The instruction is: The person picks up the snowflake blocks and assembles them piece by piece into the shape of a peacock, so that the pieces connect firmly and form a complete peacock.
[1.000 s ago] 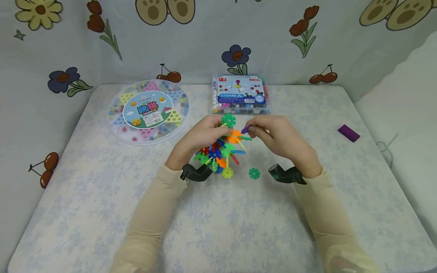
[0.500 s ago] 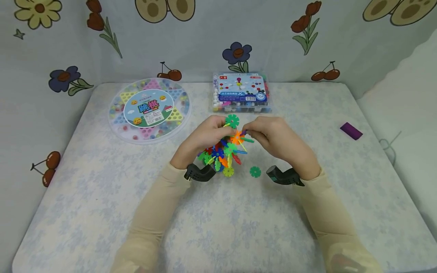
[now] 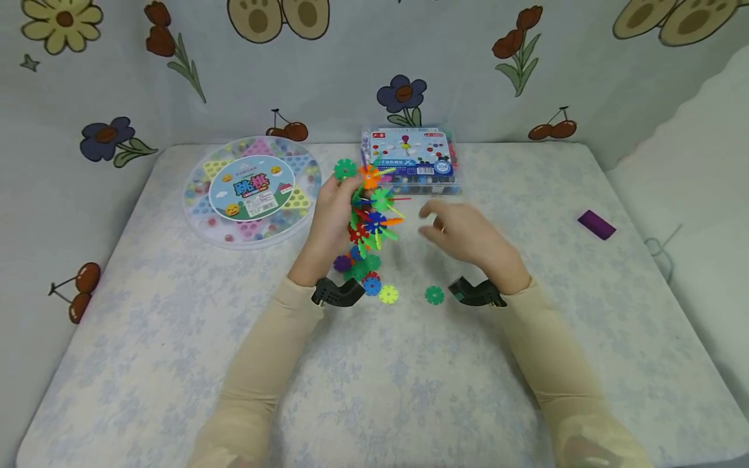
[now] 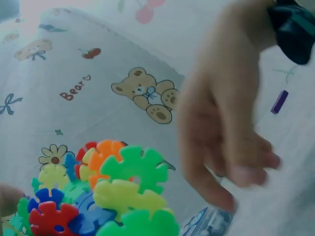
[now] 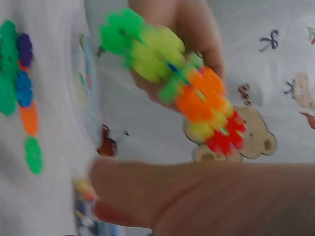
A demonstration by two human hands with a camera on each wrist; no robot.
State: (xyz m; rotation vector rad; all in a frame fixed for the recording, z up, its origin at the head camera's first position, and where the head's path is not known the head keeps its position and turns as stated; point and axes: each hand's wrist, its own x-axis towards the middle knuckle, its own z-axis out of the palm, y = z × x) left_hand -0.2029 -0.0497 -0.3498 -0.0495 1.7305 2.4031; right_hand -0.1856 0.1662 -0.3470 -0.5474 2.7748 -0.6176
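My left hand point(image 3: 330, 218) grips a cluster of interlocking snowflake discs point(image 3: 376, 223), green, orange, blue and red, raised above the table. Notched discs on the cluster point(image 4: 133, 169) fill the lower part of the left wrist view. Right of the cluster, my right hand point(image 3: 471, 235) is in the air with bent, relaxed fingers and nothing in them. Loose discs lie below: a green disc point(image 3: 434, 295), a yellow disc point(image 3: 389, 294), a blue disc point(image 3: 371, 286) and a purple disc point(image 3: 342, 263). The left palm's side of the cluster is hidden.
Behind the cluster stands a clear plastic box point(image 3: 412, 190) with a printed label. A round Chinese checkers set point(image 3: 253, 192) lies at the back left. On the right is a purple block point(image 3: 597, 224), with a pale cord point(image 3: 664, 253) near the table's edge.
My right hand has let go of a purple piece at the cluster and drawn back. My left hand has lifted and turned the cluster away, showing more loose discs beneath.
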